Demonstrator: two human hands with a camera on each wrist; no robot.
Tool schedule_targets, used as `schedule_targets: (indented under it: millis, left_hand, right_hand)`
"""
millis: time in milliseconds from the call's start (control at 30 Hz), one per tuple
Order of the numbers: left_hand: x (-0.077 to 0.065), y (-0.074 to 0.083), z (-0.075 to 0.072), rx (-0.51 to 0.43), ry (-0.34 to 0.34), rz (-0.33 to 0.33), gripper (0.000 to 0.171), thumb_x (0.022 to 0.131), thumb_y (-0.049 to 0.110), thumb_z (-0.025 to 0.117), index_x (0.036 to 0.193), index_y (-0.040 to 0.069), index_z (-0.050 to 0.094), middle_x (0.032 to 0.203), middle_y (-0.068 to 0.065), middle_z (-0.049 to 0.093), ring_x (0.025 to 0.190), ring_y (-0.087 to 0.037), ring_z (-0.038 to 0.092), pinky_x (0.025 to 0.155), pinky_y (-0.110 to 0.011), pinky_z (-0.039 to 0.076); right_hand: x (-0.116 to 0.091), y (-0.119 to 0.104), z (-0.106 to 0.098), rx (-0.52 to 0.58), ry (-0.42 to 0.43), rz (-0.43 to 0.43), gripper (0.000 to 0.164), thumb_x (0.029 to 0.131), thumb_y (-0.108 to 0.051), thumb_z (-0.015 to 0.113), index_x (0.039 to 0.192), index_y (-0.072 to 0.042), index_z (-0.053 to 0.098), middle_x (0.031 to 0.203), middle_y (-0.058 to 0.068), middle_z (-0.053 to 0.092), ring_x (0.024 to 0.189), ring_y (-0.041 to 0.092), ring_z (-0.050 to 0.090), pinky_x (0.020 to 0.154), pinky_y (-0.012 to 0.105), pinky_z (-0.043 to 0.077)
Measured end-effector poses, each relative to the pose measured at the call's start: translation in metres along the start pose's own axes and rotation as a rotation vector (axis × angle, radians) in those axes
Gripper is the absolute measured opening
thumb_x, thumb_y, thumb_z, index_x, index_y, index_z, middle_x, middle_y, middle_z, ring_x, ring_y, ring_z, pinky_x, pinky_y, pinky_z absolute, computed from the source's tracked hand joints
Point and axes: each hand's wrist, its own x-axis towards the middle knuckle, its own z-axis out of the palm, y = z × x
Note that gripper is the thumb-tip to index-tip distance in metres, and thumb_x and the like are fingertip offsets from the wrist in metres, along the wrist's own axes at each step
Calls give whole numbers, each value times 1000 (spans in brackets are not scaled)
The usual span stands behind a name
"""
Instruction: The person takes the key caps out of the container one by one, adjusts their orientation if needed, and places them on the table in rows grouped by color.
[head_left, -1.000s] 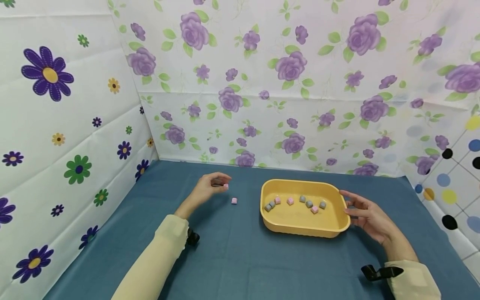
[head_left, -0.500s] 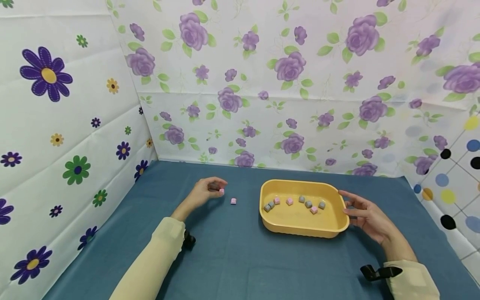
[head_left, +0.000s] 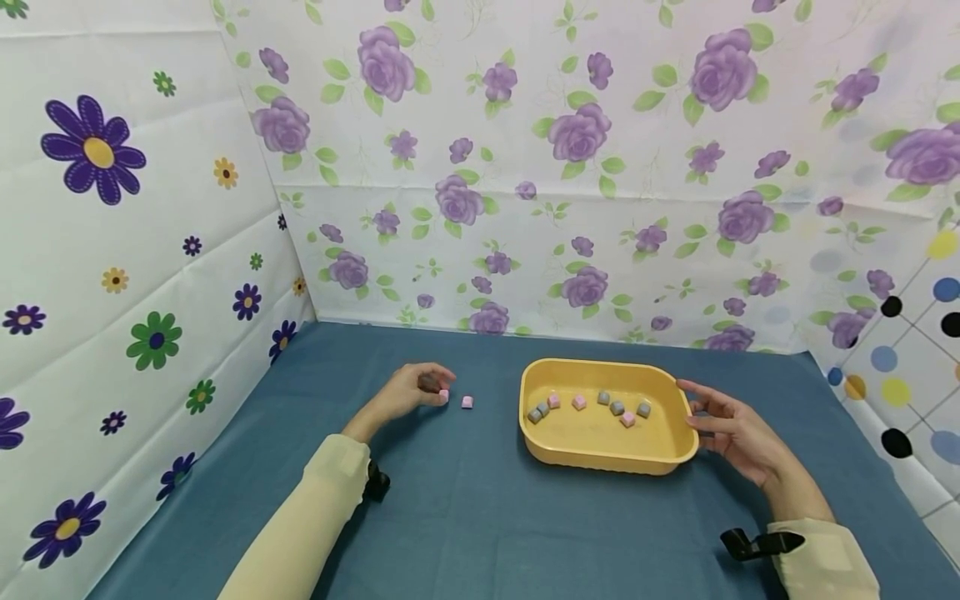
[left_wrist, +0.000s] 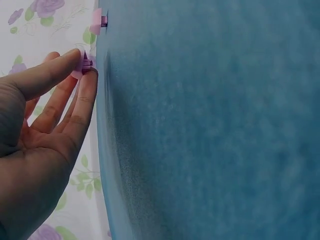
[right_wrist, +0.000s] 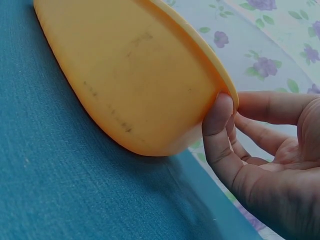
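Flower-printed sheets (head_left: 517,150) wall in your tabletop (head_left: 487,517), which is spread with blue cloth. Toward the left, your left hand (head_left: 401,393) is low over it, thumb and forefinger pinching a small pink block (head_left: 444,396) between their tips; so little a piece probably leaves no room for a fuller grip. Whether that block touches the cloth, you cannot tell from either view. Just to its right, a second pink block (head_left: 467,402) sits by itself on the cloth. Farther right, the yellow tray (head_left: 607,458) lies flat, with three pink blocks (head_left: 628,420) and five grey blocks (head_left: 617,408) scattered on its floor; the raised wall presumably keeps them from straying. At the tray's right end, your right hand (head_left: 738,429) grips it, thumb on the outer wall under the rim, forefinger at the rim, likely to steady it. That forefinger's tip is hidden in the right wrist view.
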Motion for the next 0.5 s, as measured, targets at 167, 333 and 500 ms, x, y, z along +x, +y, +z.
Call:
schedule_targets:
  millis: [167,333,500]
  left_hand:
    - [1,1,1,8,-4,-39,34,88,1,71,121,4,66,103,-10,65,98,-24,66,79,-38,54]
    - [1,1,2,26,-5,-52,33,88,1,72,120,5,67,102,-7,65,97,-23,66,80,-39,54]
    - [2,-1,2,35,-31,-38,31,88,1,71,119,5,68,104,-10,67,95,-22,66,79,-39,54]
  right_hand:
    - [0,0,0,-1,3,4,68,99,-4,57,157,-9,22,117,13,41,98,19,64,82,43,57]
    - [0,-1,0,0,4,6,69,98,-4,58,157,-9,23,117,13,41,99,19,63,82,42,57]
    - [0,-1,0,-7,5,-3,68,98,-4,58,157,-9,23,116,13,42,98,19,63,81,42,57]
